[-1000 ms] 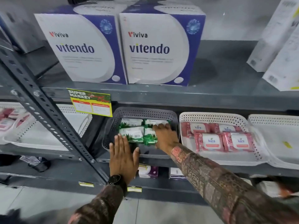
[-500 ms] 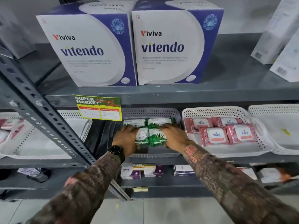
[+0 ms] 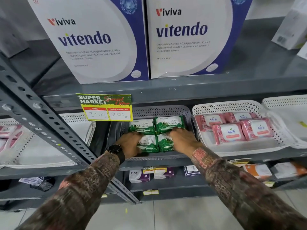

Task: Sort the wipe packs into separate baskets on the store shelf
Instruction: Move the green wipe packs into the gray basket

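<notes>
Both hands press in on the front pair of green wipe packs point(image 3: 155, 143): the left hand point(image 3: 129, 143) cups the outer edge of the left-hand pack and the right hand point(image 3: 181, 141) clasps the outer edge of the right-hand one, fingers curled over the tops. Whether the packs are lifted or only squeezed together against the floor of the grey basket point(image 3: 163, 110) I cannot tell.

That grey basket is the landmark. Inside it, two more green packs point(image 3: 157, 126) lie just behind the held pair, touching them. Just to the right of the grey basket stands a white basket point(image 3: 224, 106) holding four pink wipe packs point(image 3: 232, 127), none mixed with the green. Above its left corner hangs a yellow price tag point(image 3: 106, 107).

The step looks like squaring up the green group. To do it well, push evenly from both sides so the front packs meet without overlapping, then slide them back flush against the rear row, labels up. Keep the wrists low to clear the shelf edge above, and avoid dragging the basket forward.
</notes>
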`<state>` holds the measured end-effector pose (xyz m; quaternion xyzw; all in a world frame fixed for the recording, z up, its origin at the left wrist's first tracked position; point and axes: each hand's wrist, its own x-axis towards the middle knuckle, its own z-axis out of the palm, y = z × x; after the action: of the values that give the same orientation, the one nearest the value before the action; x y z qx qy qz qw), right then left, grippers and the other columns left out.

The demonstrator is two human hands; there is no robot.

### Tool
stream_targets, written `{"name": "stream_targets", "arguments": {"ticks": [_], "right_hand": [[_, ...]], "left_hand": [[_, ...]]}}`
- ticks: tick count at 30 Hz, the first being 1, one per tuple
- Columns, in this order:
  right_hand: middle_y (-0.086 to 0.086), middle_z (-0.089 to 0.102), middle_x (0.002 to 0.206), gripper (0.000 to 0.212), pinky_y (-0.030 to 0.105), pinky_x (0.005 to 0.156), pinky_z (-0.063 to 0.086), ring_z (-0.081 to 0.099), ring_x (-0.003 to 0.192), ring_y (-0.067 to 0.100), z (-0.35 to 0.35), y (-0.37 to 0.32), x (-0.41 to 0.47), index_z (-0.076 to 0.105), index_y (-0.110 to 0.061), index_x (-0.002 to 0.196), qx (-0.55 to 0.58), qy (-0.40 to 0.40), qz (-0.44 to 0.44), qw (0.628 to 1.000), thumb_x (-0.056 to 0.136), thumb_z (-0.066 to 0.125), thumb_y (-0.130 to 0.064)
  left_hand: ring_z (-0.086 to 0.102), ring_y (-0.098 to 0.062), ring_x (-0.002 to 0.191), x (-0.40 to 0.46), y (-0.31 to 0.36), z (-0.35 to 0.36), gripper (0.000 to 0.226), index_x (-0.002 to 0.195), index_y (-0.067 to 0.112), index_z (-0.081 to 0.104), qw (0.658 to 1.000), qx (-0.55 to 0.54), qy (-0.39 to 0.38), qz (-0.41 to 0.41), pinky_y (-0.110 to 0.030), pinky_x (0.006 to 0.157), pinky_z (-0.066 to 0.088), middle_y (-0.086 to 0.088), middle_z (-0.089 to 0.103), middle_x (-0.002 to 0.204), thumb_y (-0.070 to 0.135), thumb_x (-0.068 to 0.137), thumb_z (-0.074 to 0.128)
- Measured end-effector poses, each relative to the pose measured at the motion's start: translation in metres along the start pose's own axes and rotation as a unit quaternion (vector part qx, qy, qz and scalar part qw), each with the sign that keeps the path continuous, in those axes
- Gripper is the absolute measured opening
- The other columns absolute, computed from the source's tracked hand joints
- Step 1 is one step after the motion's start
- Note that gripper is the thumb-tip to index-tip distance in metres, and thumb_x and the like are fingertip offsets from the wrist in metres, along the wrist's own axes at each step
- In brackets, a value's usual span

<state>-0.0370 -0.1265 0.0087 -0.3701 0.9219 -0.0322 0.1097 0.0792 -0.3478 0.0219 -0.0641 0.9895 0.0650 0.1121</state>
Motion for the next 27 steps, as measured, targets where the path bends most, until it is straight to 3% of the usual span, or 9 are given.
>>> {"name": "stream_targets", "arguments": {"ticks": [3,5,6,7,9,11,19,25,27], "right_hand": [[0.005,0.064,0.122,0.063,0.034,0.087,0.062,0.066,0.090,0.015,-0.008,0.002,0.005,0.056,-0.016,0.144,0.078,-0.015,-0.009,0.997,0.088,0.081,-0.028],[0.011,0.052,0.151,0.075,0.043,0.103,0.056,0.065,0.111,0.020,-0.003,0.005,0.014,0.041,-0.020,0.158,0.110,0.048,-0.015,0.993,0.095,0.068,-0.051],[0.012,0.036,0.165,0.078,0.050,0.117,0.043,0.053,0.137,0.028,-0.004,0.003,0.021,0.032,-0.020,0.162,0.093,0.073,-0.016,0.993,0.099,0.057,-0.058],[0.010,0.018,0.173,0.081,0.055,0.125,0.025,0.028,0.156,0.033,-0.002,0.001,0.028,0.021,-0.020,0.165,0.079,0.074,-0.012,0.994,0.101,0.046,-0.064],[0.006,-0.009,0.175,0.085,0.060,0.127,-0.001,-0.008,0.162,0.032,0.004,-0.003,0.037,0.002,-0.020,0.167,0.066,0.022,-0.001,0.998,0.102,0.026,-0.070],[0.004,-0.021,0.173,0.087,0.063,0.127,-0.006,-0.018,0.160,0.029,0.016,-0.004,0.040,-0.008,-0.021,0.166,0.048,-0.025,0.009,0.999,0.101,0.014,-0.074],[0.001,-0.032,0.169,0.082,0.059,0.126,-0.011,-0.025,0.158,0.026,0.040,-0.002,0.053,-0.018,-0.025,0.163,0.022,-0.012,0.014,1.000,0.100,0.004,-0.071],[0.001,-0.028,0.171,0.082,0.056,0.128,-0.009,-0.024,0.159,0.026,0.019,0.000,0.039,-0.015,-0.023,0.165,0.074,-0.045,0.000,0.996,0.104,0.016,-0.067],[0.005,-0.017,0.174,0.079,0.053,0.129,-0.007,-0.017,0.161,0.028,0.000,0.014,0.024,-0.007,-0.018,0.167,0.095,-0.003,-0.020,0.995,0.107,0.023,-0.060]], "left_hand": [[0.056,-0.025,0.137,0.001,0.000,-0.005,0.069,0.152,0.022,0.049,0.998,-0.047,0.043,0.006,-0.038,0.115,0.043,-0.003,0.052,0.157,0.040,0.090,0.074],[0.058,-0.026,0.136,0.014,0.010,-0.002,0.053,0.151,0.022,0.051,0.992,-0.067,0.106,0.005,-0.038,0.114,0.044,-0.002,0.051,0.158,0.039,0.101,0.058],[0.050,-0.029,0.144,0.019,0.015,-0.004,0.053,0.154,0.019,0.046,0.991,-0.066,0.116,-0.001,-0.040,0.118,0.040,-0.005,0.045,0.162,0.040,0.106,0.049],[0.034,-0.031,0.154,0.025,0.021,-0.003,0.059,0.160,0.014,0.034,0.993,-0.053,0.105,-0.007,-0.042,0.125,0.031,-0.008,0.032,0.168,0.042,0.109,0.039],[-0.003,-0.029,0.162,0.034,0.029,0.004,0.070,0.165,0.009,0.004,0.999,-0.017,0.044,-0.025,-0.045,0.132,0.006,-0.011,-0.002,0.174,0.049,0.110,0.021],[-0.017,-0.025,0.160,0.038,0.027,0.014,0.074,0.164,0.009,-0.009,0.999,-0.005,0.006,-0.051,-0.045,0.131,-0.006,-0.010,-0.018,0.173,0.053,0.108,0.012],[-0.026,-0.018,0.157,0.046,0.014,0.038,0.075,0.163,0.014,-0.015,0.998,-0.005,0.016,-0.058,-0.042,0.128,-0.017,-0.004,-0.027,0.171,0.058,0.105,0.006],[-0.016,-0.019,0.160,0.045,0.013,0.025,0.073,0.165,0.013,-0.008,0.998,-0.017,-0.014,-0.067,-0.041,0.130,-0.010,-0.005,-0.016,0.174,0.054,0.108,0.011],[-0.006,-0.022,0.162,0.047,0.023,0.010,0.071,0.165,0.009,-0.001,0.997,-0.023,0.006,-0.075,-0.043,0.131,-0.002,-0.009,-0.007,0.175,0.050,0.109,0.015]]}}
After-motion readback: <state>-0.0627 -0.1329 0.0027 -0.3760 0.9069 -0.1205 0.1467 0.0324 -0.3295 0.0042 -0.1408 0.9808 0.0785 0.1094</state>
